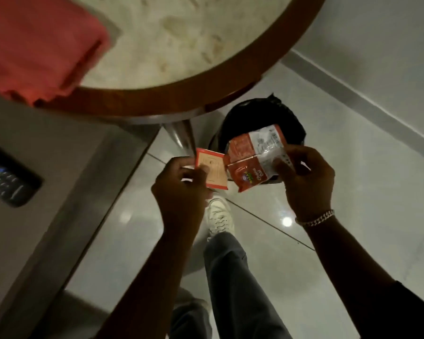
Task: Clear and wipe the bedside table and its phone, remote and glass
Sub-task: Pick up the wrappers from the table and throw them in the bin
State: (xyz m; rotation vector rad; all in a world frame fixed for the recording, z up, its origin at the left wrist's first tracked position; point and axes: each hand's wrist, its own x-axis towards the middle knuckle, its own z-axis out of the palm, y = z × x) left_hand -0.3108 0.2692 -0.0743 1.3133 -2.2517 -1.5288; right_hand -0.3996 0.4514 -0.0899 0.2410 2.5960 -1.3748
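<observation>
left hand (181, 182) grip pinched on small orange card (212, 171) | right hand (306, 177) grip clamped on crinkly snack wrapper (255, 159) over black-lined bin (262, 123) | both light, limp, likely slippery film; hold by edges | remote (8, 178) on grey counter (66, 155) at left

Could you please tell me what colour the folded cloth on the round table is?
The folded cloth is coral pink, seen in the head view at upper left.
</observation>
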